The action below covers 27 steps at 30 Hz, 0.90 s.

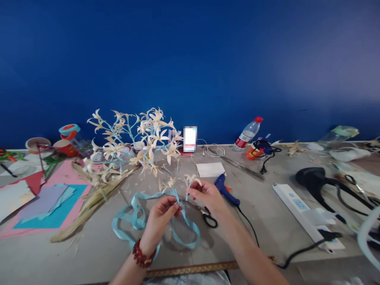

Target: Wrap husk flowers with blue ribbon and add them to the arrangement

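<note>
My left hand [162, 215], with a red bead bracelet at the wrist, pinches the light blue stem of a small cream paper flower [171, 183]. My right hand [208, 194] pinches a second cream flower [191, 180] by its short blue stem, right beside the first. A long light blue ribbon [135, 219] loops on the table under and left of both hands. Black-handled scissors [208, 217] lie just under my right hand. A large branch of cream flowers on blue stems [139, 142] stands behind the hands.
A blue glue gun [225, 190] with a black cord lies right of my hands. A white power strip [299, 209], water bottle [247, 134], wire bundle [243, 168], white card [210, 169], coloured paper sheets [44, 206], dried husks [92, 202] and tape rolls [68, 132] crowd the table.
</note>
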Motion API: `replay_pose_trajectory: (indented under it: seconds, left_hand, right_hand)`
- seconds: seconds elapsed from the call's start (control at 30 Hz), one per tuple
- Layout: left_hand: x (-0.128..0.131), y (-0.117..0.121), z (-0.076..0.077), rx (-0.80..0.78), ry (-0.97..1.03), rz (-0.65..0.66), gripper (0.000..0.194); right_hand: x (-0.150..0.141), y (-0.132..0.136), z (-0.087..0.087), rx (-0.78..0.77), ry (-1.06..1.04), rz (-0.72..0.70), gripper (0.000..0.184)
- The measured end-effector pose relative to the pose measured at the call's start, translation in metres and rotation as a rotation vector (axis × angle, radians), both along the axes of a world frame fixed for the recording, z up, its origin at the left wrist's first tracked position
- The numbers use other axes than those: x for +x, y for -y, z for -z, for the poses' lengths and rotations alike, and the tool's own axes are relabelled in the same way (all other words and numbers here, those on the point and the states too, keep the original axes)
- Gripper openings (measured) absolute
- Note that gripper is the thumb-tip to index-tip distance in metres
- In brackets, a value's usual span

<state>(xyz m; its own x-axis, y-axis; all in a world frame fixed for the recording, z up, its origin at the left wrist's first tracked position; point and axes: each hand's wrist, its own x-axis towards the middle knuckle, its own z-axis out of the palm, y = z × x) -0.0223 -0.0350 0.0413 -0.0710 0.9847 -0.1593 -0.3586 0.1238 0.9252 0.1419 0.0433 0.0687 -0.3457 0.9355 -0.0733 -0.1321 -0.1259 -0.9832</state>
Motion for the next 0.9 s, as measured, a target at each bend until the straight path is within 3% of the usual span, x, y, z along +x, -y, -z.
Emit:
replay_pose_trajectory:
  seconds: [0.17,0.63,0.9]
  left_hand:
    - [-0.001,0.002,-0.002,0.018,-0.025,0.019,0.018]
    - [0.0,0.002,-0.008,0.027,-0.047,0.052,0.019]
    - [0.002,0.003,-0.012,0.025,-0.084,0.039,0.022]
  right_hand:
    - [-0.011,0.02,0.011,-0.104,-0.091,-0.028,0.032]
    - [-0.016,0.02,0.016,0.033,-0.085,-0.06,0.024]
    - [-0.018,0.022,0.016,0.059,-0.036,-0.01,0.025]
